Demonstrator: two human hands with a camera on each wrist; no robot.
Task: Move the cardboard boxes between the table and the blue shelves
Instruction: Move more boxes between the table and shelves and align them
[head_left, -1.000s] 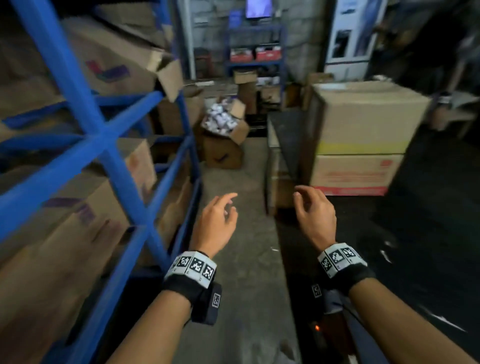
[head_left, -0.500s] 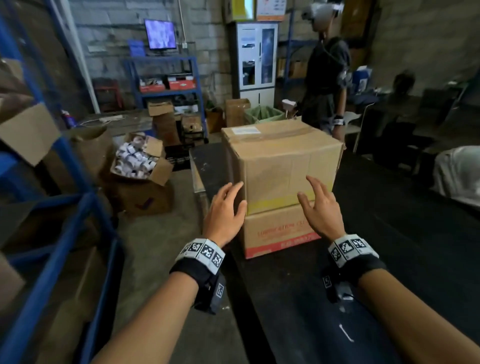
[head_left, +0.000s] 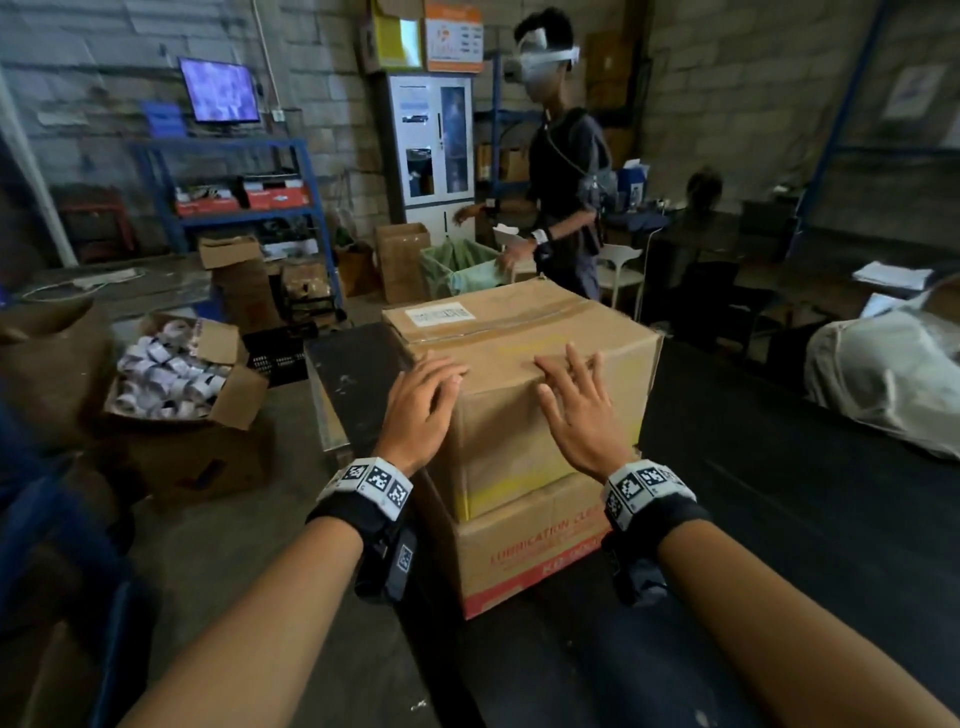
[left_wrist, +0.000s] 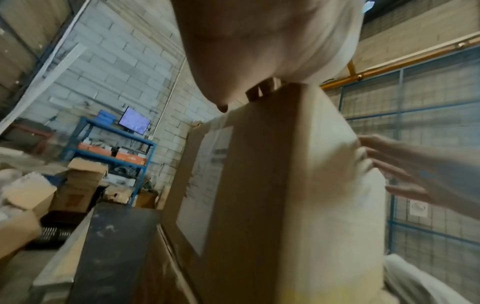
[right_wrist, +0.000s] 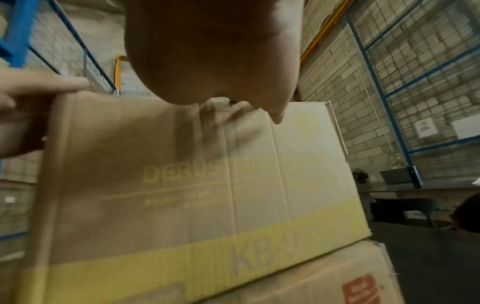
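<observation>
A taped cardboard box with a yellow stripe (head_left: 524, 364) (left_wrist: 259, 185) (right_wrist: 207, 174) is stacked on a second box with red print (head_left: 535, 545) (right_wrist: 324, 279), both on the dark table (head_left: 779, 519). My left hand (head_left: 423, 402) reaches the top box's near left corner with fingers straight, tips over the top edge. My right hand (head_left: 576, 400) lies spread against the near face, fingers reaching onto the top. Neither hand grips. In the left wrist view the right hand's fingers (left_wrist: 405, 170) show beside the box.
An open box of small white items (head_left: 171, 374) sits on the floor at left. Blue shelving (head_left: 228, 171) stands by the back wall. A person wearing a headset (head_left: 566, 171) stands behind the table. A white bundle (head_left: 883, 379) lies on the table at right.
The view swung from the blue shelves to the table. Both hands moved forward and up from open air to the top box's near edge.
</observation>
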